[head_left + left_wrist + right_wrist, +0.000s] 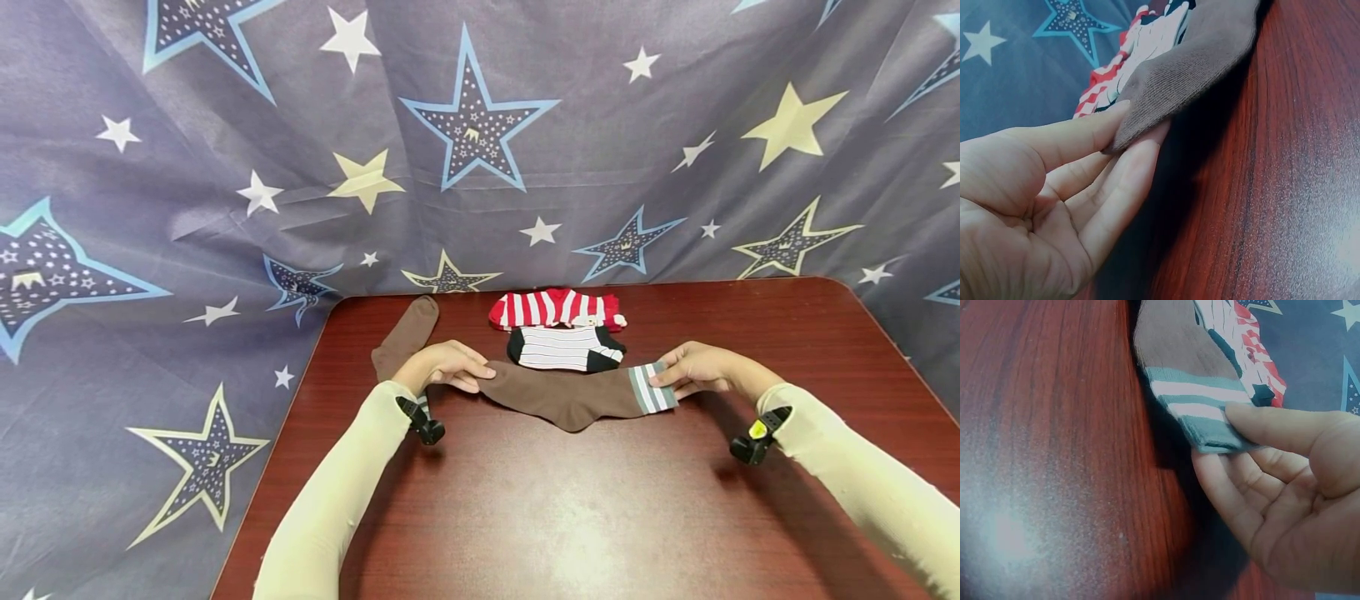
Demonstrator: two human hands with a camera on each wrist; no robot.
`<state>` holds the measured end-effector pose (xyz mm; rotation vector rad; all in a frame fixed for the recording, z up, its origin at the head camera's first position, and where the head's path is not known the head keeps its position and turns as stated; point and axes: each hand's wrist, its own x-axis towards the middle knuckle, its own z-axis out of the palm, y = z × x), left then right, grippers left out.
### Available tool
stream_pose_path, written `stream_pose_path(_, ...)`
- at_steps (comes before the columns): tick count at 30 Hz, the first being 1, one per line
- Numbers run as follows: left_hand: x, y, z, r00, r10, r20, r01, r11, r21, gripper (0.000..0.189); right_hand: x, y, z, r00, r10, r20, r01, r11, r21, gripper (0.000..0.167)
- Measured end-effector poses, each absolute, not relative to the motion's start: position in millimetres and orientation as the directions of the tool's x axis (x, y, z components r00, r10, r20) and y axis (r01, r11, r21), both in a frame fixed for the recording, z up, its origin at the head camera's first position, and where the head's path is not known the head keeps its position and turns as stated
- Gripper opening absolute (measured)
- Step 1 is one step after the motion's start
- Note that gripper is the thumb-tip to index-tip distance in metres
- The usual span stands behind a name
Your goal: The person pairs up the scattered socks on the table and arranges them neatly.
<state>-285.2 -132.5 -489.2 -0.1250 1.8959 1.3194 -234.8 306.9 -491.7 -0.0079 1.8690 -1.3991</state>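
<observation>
A brown sock [555,395] with a grey-green cuff banded in white is stretched sideways between both hands, its heel sagging in the middle. My left hand [448,367] pinches the toe end; in the left wrist view the thumb lies on top of the brown knit [1172,84] and the fingers beneath. My right hand [697,369] pinches the striped cuff [1200,409], thumb over the white bands. A second brown sock [408,333] lies at the table's left, partly hidden behind my left hand and wrist.
Behind the held sock lie white socks [558,348] with black toes and heels, and red-and-white striped socks [551,308] beyond them. The reddish-brown wooden table [570,500] meets a star-patterned cloth [480,217] at its back edge. Each wrist wears a black camera strap.
</observation>
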Motion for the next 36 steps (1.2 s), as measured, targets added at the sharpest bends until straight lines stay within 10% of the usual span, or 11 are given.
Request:
stream_pose_path(15,-285.6,-139.1,-487.6,-0.716,0.313,-0.623,-0.463,0.455,0.761,0.037,-231.9,305.4,-483.6,-0.719,-0.357,-0.596,0.398,0.49,-0.775,0.027)
stream_pose_path(36,-288.3,-132.8,-492.0,-0.738,0.26,-0.623,-0.47,0.464,0.751,0.025,-233.4,297.5,-472.0,-0.737,-0.252,-0.627,0.405,0.577,-0.709,0.011)
